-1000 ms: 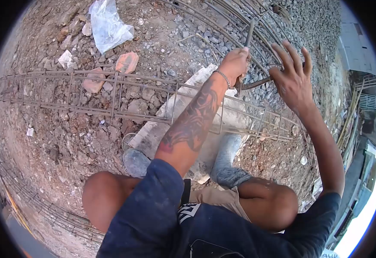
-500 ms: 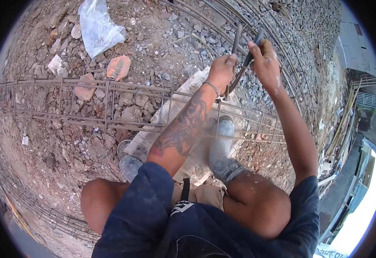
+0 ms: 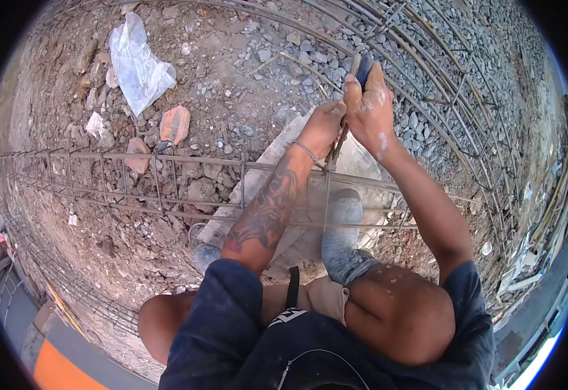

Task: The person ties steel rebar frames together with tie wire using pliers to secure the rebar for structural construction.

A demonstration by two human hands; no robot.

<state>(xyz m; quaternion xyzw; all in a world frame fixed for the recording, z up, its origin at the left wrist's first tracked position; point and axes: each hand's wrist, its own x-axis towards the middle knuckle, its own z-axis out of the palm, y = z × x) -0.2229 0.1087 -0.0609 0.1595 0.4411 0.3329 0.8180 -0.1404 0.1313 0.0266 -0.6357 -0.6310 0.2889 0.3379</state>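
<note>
Both my hands are on a pair of long-handled pincers (image 3: 339, 140) in front of me. My right hand (image 3: 370, 109) is wrapped round the handle end with the dark grip. Lower down and to the left, my left hand (image 3: 322, 127) is closed on the other handle, with a bracelet at its wrist. The handles are close together, and the lower end of the tool is right at the top bar of a rebar cage (image 3: 209, 160), beside a stirrup. My fingers partly hide the tool. The cage runs across in front of my knees.
More rebar cages (image 3: 404, 49) curve along the upper right beside grey gravel. A pale board (image 3: 277, 148) lies under the cage by my dusty boot (image 3: 342, 221). To the left are a clear plastic bag (image 3: 138, 68) and a broken brick piece (image 3: 175, 125) on rough soil.
The pincers' handles, spread apart before, have come together. My right hand has moved left and down, close to my left hand. The camera view has shifted and turned slightly.
</note>
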